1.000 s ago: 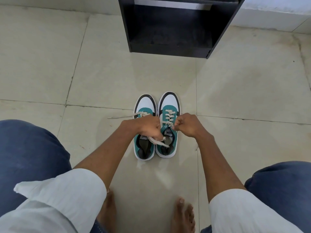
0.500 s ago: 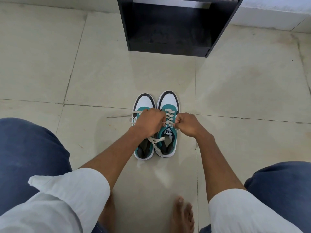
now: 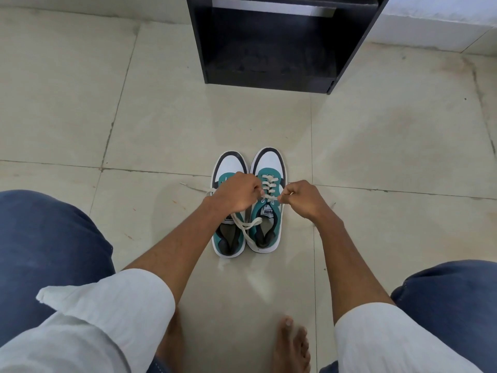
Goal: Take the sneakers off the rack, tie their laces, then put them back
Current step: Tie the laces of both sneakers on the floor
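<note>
1. Fingers of the left hand (image 3: 238, 193) are curled shut in a fist, pinching one strand of the cream lace (image 3: 269, 197) at the throat of the right-hand sneaker (image 3: 266, 200).
2. Fingers of the right hand (image 3: 301, 197) are likewise closed, pinching the other strand of that lace just beside the shoe's outer edge; the short stretch of lace between the two hands runs taut across the top of the tongue.
3. Below the left hand, two loose lace tails (image 3: 246, 227) trail back over the collars of both shoes, crossing the gap between them toward the heels.
4. The left-hand sneaker (image 3: 228, 230) stands touching its partner, side by side, both upright with white, dark-rimmed toes pointing away from the person and teal sides showing; the left hand covers its lacing, and a thin lace end (image 3: 193, 187) lies on the floor to its left.
5. Both sneakers sit on the pale tiled floor (image 3: 134, 117), near the crossing of two grout lines, well apart from the black rack (image 3: 269, 63) that stands at the far edge of the floor against the wall.
6. Both forearms reach down from rolled white sleeves (image 3: 121, 305), with blue-trousered knees (image 3: 48, 238) at either side.
7. Bare toes (image 3: 291, 343) rest on the floor at the near edge of the view.
</note>
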